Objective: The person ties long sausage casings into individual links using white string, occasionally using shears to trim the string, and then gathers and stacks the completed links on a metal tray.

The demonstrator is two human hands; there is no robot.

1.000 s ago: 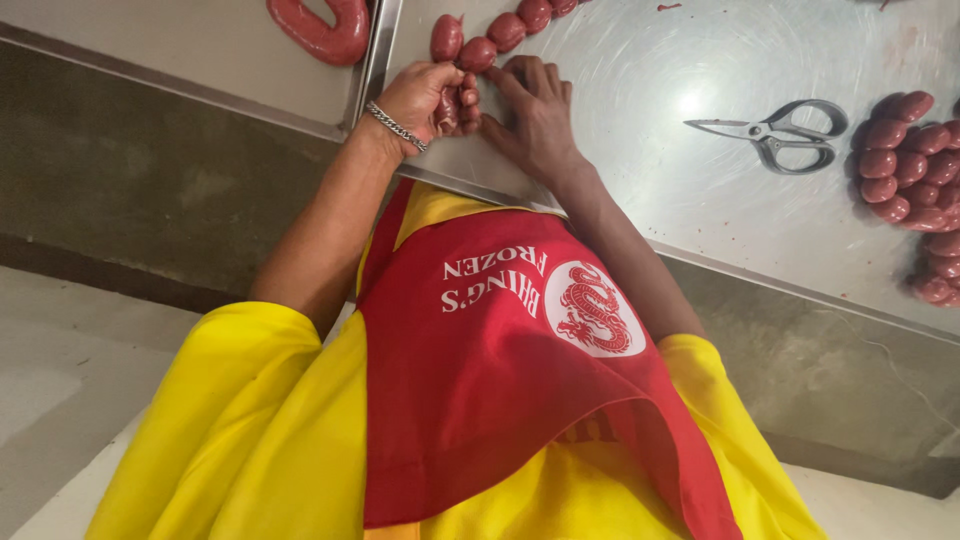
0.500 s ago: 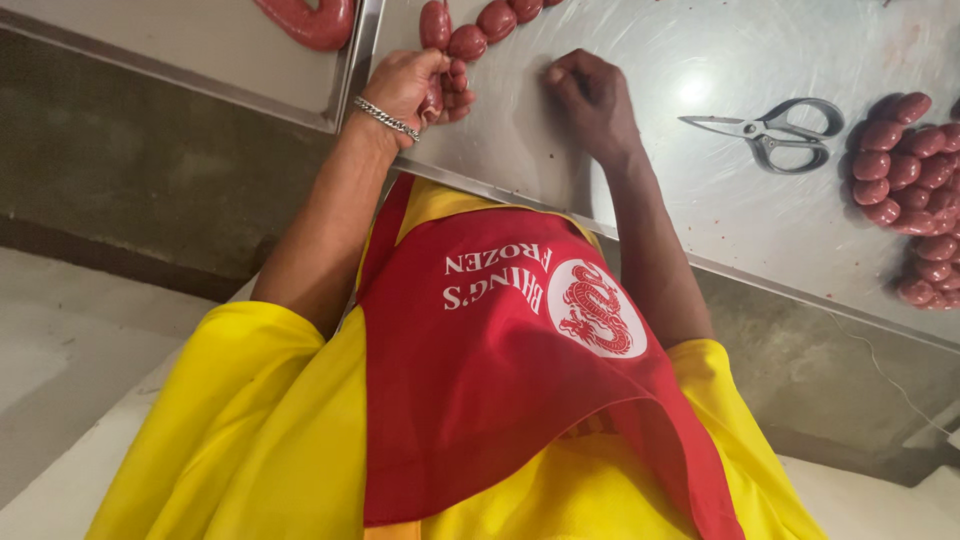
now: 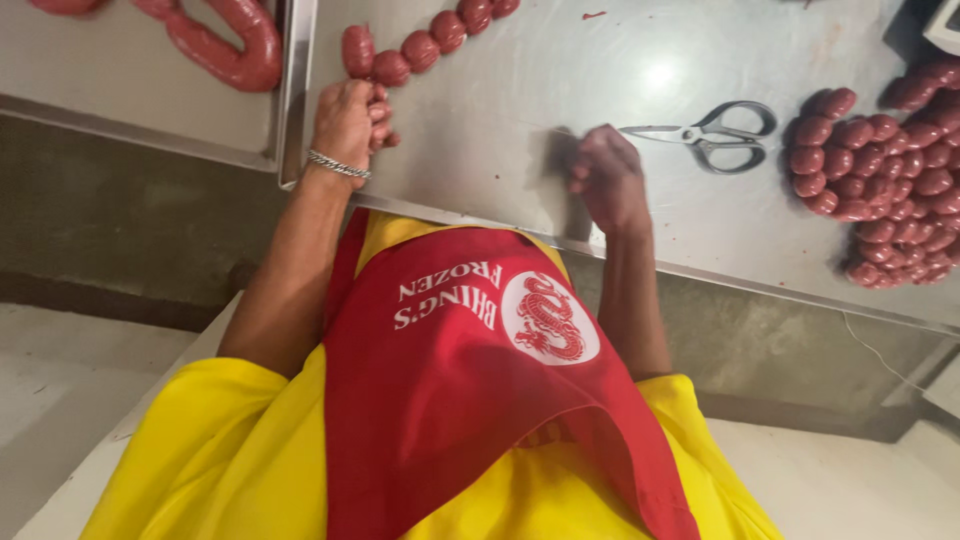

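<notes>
Left hand [image 3: 352,118], well left of the scissors [image 3: 715,132], grips sausage chain [image 3: 420,48] end | chain runs diagonally away | right hand [image 3: 605,178] fisted beside scissors, contents unclear

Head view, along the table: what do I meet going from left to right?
Thick sausage → left hand, gripping the link chain → right hand, fisted → scissors → link pile.

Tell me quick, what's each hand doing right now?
Left hand: closed on the string of sausage links.
Right hand: closed in a fist on the metal table, nothing visibly held.
</notes>
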